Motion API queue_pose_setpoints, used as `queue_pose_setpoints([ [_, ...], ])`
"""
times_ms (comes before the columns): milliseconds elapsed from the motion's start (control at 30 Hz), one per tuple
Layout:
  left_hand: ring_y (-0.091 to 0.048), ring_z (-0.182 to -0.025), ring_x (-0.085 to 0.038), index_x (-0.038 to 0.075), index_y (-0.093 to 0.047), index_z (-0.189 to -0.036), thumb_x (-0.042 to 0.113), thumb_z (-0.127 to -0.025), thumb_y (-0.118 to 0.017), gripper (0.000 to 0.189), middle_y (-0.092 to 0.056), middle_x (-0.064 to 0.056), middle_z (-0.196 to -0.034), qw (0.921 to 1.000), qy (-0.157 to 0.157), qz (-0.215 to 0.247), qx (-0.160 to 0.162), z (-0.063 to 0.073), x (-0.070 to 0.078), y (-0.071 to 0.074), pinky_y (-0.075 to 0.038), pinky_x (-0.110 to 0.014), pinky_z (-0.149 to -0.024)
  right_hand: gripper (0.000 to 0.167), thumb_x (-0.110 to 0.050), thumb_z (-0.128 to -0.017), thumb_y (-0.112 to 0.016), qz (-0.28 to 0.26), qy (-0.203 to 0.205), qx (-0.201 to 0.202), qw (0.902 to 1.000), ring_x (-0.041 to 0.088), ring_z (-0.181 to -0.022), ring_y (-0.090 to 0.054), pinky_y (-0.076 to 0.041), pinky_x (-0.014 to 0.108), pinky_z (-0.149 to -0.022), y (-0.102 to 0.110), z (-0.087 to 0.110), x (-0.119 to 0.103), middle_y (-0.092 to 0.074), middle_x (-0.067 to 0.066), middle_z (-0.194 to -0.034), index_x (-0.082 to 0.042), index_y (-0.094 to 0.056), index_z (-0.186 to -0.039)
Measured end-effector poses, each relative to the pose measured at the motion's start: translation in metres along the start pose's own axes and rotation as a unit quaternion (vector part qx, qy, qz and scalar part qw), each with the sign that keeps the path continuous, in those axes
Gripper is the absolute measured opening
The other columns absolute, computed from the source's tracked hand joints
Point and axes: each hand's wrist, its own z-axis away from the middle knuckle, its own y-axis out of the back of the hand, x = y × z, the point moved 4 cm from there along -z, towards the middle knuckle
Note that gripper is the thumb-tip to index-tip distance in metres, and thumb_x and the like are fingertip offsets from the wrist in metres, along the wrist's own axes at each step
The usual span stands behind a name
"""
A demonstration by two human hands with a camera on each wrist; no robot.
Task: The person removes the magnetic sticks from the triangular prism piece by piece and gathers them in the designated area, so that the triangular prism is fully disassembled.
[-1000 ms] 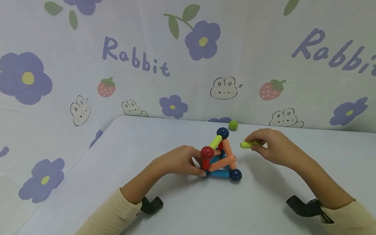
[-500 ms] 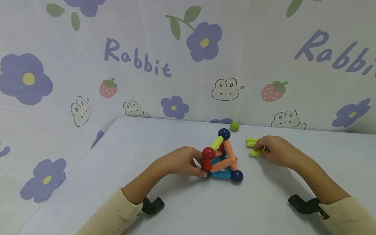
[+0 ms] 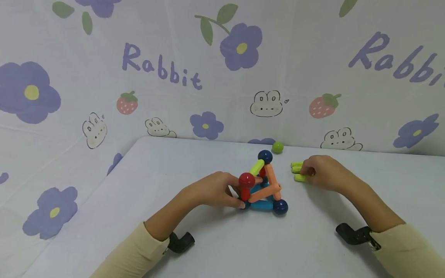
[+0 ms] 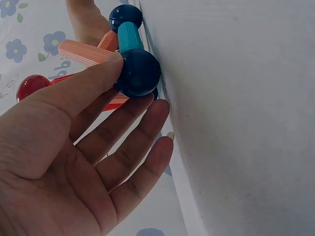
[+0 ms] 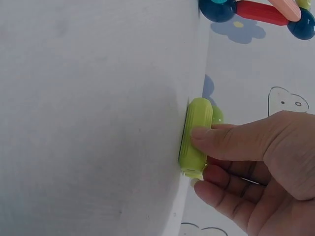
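Note:
My left hand holds a small frame of magnetic rods and balls by its lower left corner; the thumb and fingers pinch a dark blue ball there. Blue rods form the frame's base, with orange rods rising to a dark blue top ball. A red ball caps a red rod at the near left. To the right, my right hand pinches a yellow-green rod low at the table, thumb across its side. Two more yellow-green rods lie just behind it.
A green ball sits at the back of the white table, near the patterned cloth that hangs behind. Black wrist mounts stick out from both sleeves.
My right hand has come down to the table with yellow-green rods, which now lie there side by side. It has shifted slightly back since half a second ago. The left hand stays on the frame.

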Motion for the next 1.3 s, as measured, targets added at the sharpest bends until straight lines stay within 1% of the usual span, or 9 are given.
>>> queue_pose_setpoints([
  [267, -0.067, -0.085, -0.011, 0.01, -0.074, -0.113, 0.02, -0.085, -0.082, 0.031, -0.072, 0.006, -0.1, 1.0, -0.002, 0.003, -0.002, -0.0011, -0.0011, -0.0016, -0.055, -0.024, -0.076, 0.014, 0.004, -0.077, -0.079, -0.012, -0.022, 0.011, 0.9996, 0.02, -0.074, -0.055, -0.05, 0.041, -0.07, 0.0007, 0.0034, 0.0012, -0.064, 0.001, -0.078, -0.006, -0.071, -0.083],
  [600, -0.067, -0.085, -0.012, 0.011, -0.074, -0.113, 0.021, -0.085, -0.083, 0.031, -0.072, 0.006, -0.099, 1.0, 0.001, -0.001, 0.0, -0.0008, -0.0027, -0.0012, -0.055, -0.024, -0.076, 0.014, 0.004, -0.078, -0.078, -0.01, -0.027, 0.019, 0.9994, 0.02, -0.075, -0.054, -0.048, 0.039, -0.068, 0.0013, 0.0027, 0.002, -0.062, 0.0, -0.078, -0.006, -0.072, -0.084],
  [967, -0.067, -0.086, -0.013, 0.01, -0.074, -0.113, 0.019, -0.085, -0.083, 0.031, -0.072, 0.005, -0.099, 1.0, 0.0, -0.002, 0.001, -0.0003, -0.0002, -0.0005, -0.055, -0.024, -0.074, 0.012, 0.002, -0.078, -0.078, -0.008, -0.035, 0.024, 0.9991, 0.02, -0.073, -0.053, -0.046, 0.038, -0.067, 0.0021, 0.0026, 0.0051, -0.06, 0.0, -0.076, -0.006, -0.072, -0.085],
  [1300, -0.067, -0.086, -0.013, 0.009, -0.074, -0.114, 0.019, -0.085, -0.082, 0.031, -0.072, 0.005, -0.1, 1.0, 0.002, -0.004, 0.001, -0.0011, -0.0001, -0.0005, -0.055, -0.024, -0.074, 0.012, 0.0, -0.079, -0.078, -0.008, -0.043, 0.021, 0.9988, 0.021, -0.075, -0.054, -0.048, 0.039, -0.068, 0.0017, 0.0027, 0.0068, -0.061, 0.001, -0.079, -0.006, -0.073, -0.088],
])
